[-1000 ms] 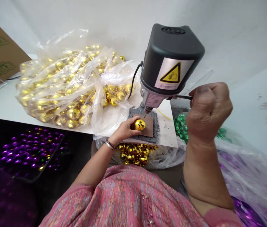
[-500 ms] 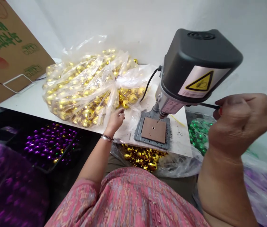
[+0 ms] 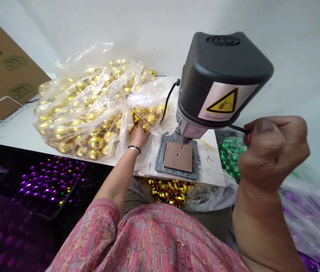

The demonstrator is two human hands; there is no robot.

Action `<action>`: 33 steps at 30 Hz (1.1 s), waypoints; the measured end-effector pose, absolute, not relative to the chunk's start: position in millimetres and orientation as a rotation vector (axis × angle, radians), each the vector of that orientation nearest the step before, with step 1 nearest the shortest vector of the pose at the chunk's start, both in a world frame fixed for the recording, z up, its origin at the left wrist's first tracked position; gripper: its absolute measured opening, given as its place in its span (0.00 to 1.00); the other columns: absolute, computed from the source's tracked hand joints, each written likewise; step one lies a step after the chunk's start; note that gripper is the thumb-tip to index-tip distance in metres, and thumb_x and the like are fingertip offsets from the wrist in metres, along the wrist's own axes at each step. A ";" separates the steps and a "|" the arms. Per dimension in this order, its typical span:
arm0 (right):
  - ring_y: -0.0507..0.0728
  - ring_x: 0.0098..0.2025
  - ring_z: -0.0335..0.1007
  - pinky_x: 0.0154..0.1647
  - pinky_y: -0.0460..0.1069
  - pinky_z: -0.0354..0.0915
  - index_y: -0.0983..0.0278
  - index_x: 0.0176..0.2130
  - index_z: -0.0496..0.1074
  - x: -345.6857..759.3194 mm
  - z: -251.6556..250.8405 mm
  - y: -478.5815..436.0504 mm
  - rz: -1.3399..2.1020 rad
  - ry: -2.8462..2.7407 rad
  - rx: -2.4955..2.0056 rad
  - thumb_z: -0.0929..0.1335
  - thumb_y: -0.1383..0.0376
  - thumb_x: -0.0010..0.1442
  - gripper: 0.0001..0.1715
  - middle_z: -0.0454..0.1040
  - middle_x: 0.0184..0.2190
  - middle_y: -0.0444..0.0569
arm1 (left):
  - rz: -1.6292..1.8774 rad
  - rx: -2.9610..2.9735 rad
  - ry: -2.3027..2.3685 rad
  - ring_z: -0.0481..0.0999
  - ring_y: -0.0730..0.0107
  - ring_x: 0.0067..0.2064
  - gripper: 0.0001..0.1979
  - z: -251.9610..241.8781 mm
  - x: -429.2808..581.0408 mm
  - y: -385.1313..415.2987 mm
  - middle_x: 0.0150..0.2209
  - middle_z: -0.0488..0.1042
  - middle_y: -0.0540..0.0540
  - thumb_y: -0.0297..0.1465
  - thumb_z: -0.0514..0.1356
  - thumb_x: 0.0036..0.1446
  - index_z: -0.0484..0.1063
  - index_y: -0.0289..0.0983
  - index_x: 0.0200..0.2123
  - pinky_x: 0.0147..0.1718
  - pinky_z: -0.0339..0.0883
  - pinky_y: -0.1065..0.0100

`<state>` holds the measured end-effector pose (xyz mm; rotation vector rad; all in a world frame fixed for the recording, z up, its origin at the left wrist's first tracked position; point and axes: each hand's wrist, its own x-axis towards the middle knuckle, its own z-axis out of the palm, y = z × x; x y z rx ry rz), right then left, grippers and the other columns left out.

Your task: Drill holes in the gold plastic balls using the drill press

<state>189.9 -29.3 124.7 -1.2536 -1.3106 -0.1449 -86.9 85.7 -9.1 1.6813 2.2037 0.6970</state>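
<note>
My left hand [image 3: 139, 134] reaches into the mouth of a clear plastic bag [image 3: 92, 105] full of gold balls on the white table [image 3: 12, 130]; its fingers are buried among the balls and hidden. My right hand [image 3: 273, 151] is a fist closed around the black lever [image 3: 238, 129] of a small bench drill [image 3: 219, 81]. Under the drill bit lies a brown board [image 3: 178, 156] with a hole in it, on the grey base plate [image 3: 160, 162]. Nothing rests on the board.
A bag of gold balls [image 3: 168, 189] hangs below the table's front edge. Green balls [image 3: 229, 153] lie at the right, purple balls in a dark tray [image 3: 49, 181] at the left. A cardboard box [image 3: 3, 71] stands at the far left. Purple bags fill both lower corners.
A second ago my left hand held a gold ball on the brown board. That ball is gone from the board, and the hand has moved left into the gold-ball bag. The right fist stays on the lever.
</note>
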 end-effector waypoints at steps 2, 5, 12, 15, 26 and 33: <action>0.47 0.26 0.63 0.35 0.48 0.64 0.63 0.31 0.72 190.0 124.7 -30.1 -0.149 -1.329 -1.252 0.61 0.54 0.66 0.20 0.62 0.23 0.41 | 0.786 1.643 2.130 0.76 0.47 0.53 0.27 -4.5 -90.0 68.8 0.52 0.76 0.33 0.28 0.64 0.53 0.69 0.35 0.58 0.53 0.69 0.53; 0.46 0.28 0.64 0.35 0.47 0.63 0.64 0.30 0.70 189.1 127.8 -30.8 -0.168 -1.348 -1.240 0.61 0.57 0.66 0.18 0.62 0.23 0.41 | 0.973 1.567 1.838 0.76 0.56 0.48 0.30 5.0 -98.7 30.1 0.49 0.76 0.40 0.29 0.67 0.49 0.70 0.37 0.57 0.50 0.70 0.57; 0.44 0.29 0.57 0.35 0.48 0.53 0.65 0.26 0.64 188.1 159.1 -11.8 -0.138 -1.342 -1.323 0.60 0.60 0.65 0.18 0.59 0.23 0.38 | 1.029 0.882 0.814 0.75 0.69 0.34 0.38 10.4 -85.8 -36.3 0.39 0.75 0.49 0.39 0.70 0.48 0.60 0.48 0.60 0.30 0.66 0.71; 0.44 0.28 0.53 0.37 0.49 0.49 0.64 0.24 0.61 189.6 177.7 5.7 -0.067 -1.311 -1.391 0.60 0.62 0.64 0.18 0.56 0.22 0.36 | 1.067 0.680 0.688 0.74 0.72 0.32 0.35 6.4 -68.7 -39.3 0.40 0.76 0.48 0.41 0.73 0.45 0.66 0.46 0.56 0.27 0.63 0.73; 0.44 0.27 0.38 0.34 0.48 0.42 0.62 0.20 0.47 182.8 202.0 36.9 0.135 -1.278 -1.459 0.62 0.70 0.67 0.27 0.43 0.21 0.37 | 1.055 0.943 0.982 0.67 0.79 0.29 0.33 -1.3 -42.1 -27.0 0.35 0.74 0.51 0.38 0.74 0.46 0.70 0.39 0.55 0.26 0.60 0.75; 0.43 0.27 0.39 0.33 0.45 0.43 0.62 0.22 0.47 185.9 198.0 41.5 0.124 -1.279 -1.411 0.62 0.68 0.67 0.25 0.45 0.20 0.34 | 0.874 1.375 1.363 0.77 0.62 0.46 0.32 -6.5 -32.0 -7.6 0.47 0.78 0.42 0.39 0.70 0.49 0.67 0.36 0.56 0.47 0.71 0.62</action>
